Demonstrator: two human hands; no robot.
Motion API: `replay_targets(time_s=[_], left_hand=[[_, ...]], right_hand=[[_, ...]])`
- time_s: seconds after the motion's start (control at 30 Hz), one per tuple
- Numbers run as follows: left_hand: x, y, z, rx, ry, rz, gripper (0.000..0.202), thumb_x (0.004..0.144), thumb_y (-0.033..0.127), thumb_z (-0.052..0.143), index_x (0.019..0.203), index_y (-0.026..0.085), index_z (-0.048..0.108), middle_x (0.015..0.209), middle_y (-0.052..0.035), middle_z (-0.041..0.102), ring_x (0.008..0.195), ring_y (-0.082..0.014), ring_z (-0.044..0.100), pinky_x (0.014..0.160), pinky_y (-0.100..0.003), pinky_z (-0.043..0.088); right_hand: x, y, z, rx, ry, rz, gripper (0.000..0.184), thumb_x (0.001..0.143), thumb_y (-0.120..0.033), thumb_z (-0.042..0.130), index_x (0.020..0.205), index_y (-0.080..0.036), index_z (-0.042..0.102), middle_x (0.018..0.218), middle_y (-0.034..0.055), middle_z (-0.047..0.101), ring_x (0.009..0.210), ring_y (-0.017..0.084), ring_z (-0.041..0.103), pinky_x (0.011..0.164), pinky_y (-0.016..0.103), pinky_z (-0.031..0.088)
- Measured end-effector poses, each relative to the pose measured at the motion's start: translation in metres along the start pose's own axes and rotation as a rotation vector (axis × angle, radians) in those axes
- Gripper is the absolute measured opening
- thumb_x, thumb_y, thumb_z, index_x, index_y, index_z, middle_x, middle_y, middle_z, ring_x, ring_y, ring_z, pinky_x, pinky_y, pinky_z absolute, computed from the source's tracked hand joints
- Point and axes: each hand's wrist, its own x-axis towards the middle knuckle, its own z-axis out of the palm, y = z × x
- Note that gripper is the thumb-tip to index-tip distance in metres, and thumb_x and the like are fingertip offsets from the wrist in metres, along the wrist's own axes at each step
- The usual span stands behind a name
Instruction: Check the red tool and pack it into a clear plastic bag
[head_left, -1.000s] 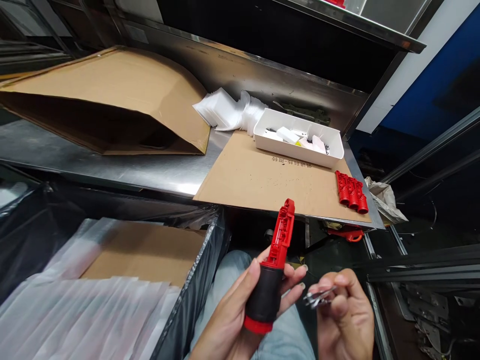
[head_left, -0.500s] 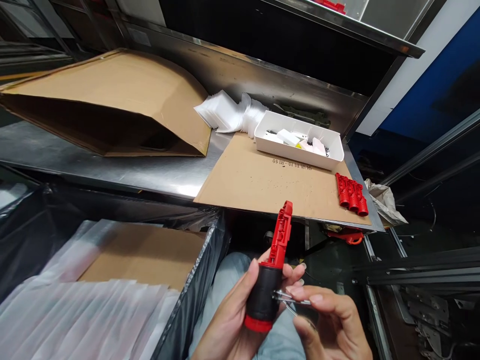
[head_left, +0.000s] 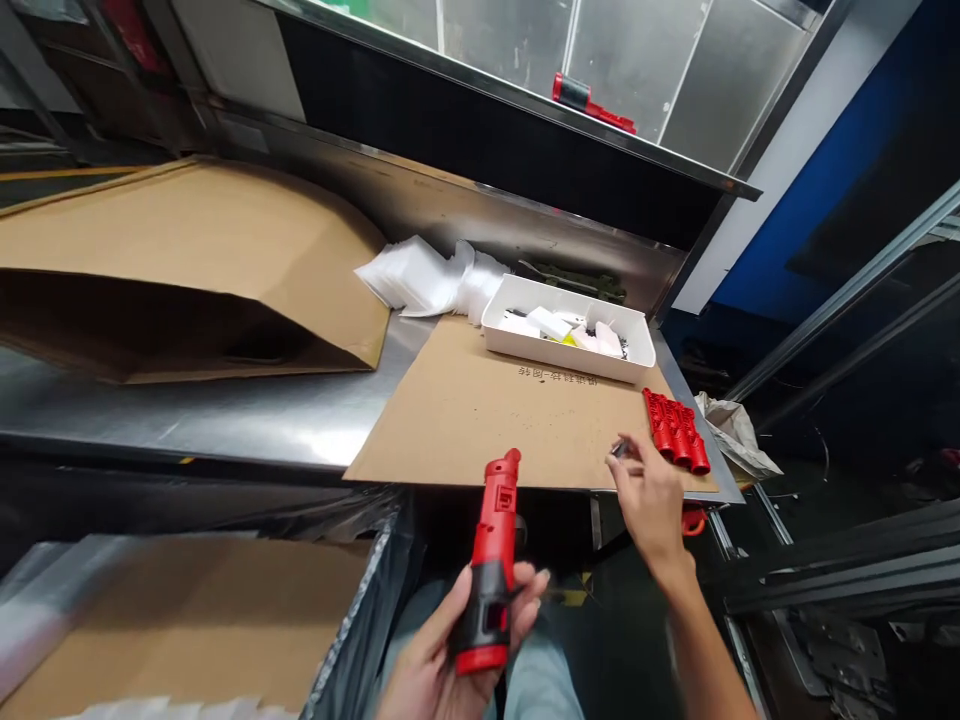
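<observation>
My left hand (head_left: 442,655) is wrapped round a red and black plastic tool body (head_left: 489,568), held upright over my lap with its red end pointing up. My right hand (head_left: 649,497) is stretched out over the front right edge of the cardboard sheet (head_left: 487,420), fingers pinched on small metal pieces (head_left: 619,449) that barely show. It is just left of a row of red plastic parts (head_left: 675,430) lying on the sheet.
A white tray (head_left: 559,350) with small parts sits at the back of the sheet, with white plastic bags (head_left: 427,278) behind it. A large cardboard box (head_left: 187,260) lies on the steel table (head_left: 247,420). A lined bin (head_left: 225,620) with cardboard stands at lower left. Another red tool (head_left: 589,100) rests on the upper shelf.
My right hand left the tool body and reached forward and up to the sheet's front edge. My left hand turned the tool body. The view tilted upward.
</observation>
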Motion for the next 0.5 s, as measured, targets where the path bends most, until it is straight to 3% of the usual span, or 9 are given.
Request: replay_targets(time_s=[0.1,0.2,0.33,0.4,0.5], left_hand=[[0.02,0.009,-0.017,-0.137,-0.06,-0.085,0.042,0.1,0.011,0.034,0.135,-0.012,0.043,0.104,-0.0331,0.07,0.084,-0.0302,0.074,0.066,-0.031,0.065],[0.04,0.015,-0.034,-0.204,-0.295,-0.012,0.042,0.101,0.014,0.03,0.13,-0.004,0.055,0.119,-0.0319,0.064,0.098,-0.0332,0.07,0.084,-0.041,0.061],[0.056,0.022,-0.04,-0.25,-0.694,0.118,0.039,0.101,0.018,0.034,0.128,0.014,0.063,0.139,-0.0187,0.052,0.119,-0.0327,0.058,0.104,-0.042,0.048],[0.061,0.025,-0.038,-0.286,-0.776,0.143,0.042,0.102,0.024,0.03,0.129,0.013,0.061,0.14,-0.018,0.05,0.124,-0.0324,0.053,0.107,-0.039,0.045],[0.065,0.027,-0.036,-0.329,-0.804,0.155,0.045,0.103,0.028,0.027,0.13,0.01,0.058,0.139,-0.0192,0.049,0.126,-0.0322,0.051,0.107,-0.037,0.044]], right_hand=[[0.053,0.016,0.027,-0.138,-0.113,-0.038,0.029,0.086,-0.014,0.055,0.112,-0.019,0.067,0.107,0.0138,0.07,0.101,0.03,0.064,0.089,0.042,0.048],[0.072,0.023,0.043,-0.182,-0.184,-0.105,0.035,0.081,-0.01,0.057,0.113,-0.018,0.068,0.114,0.0155,0.066,0.111,0.032,0.059,0.096,0.045,0.044],[0.037,0.007,0.035,-0.104,-0.196,-0.182,0.032,0.09,-0.023,0.053,0.12,-0.019,0.063,0.123,0.014,0.059,0.119,0.028,0.055,0.099,0.043,0.046],[0.006,-0.011,0.027,0.015,-0.205,-0.222,0.023,0.095,-0.03,0.052,0.112,-0.024,0.065,0.12,0.0089,0.06,0.116,0.022,0.057,0.095,0.034,0.049],[-0.034,-0.039,0.019,0.226,-0.189,-0.27,0.011,0.095,-0.028,0.055,0.095,-0.027,0.066,0.104,0.0028,0.061,0.1,0.016,0.06,0.085,0.024,0.05]])
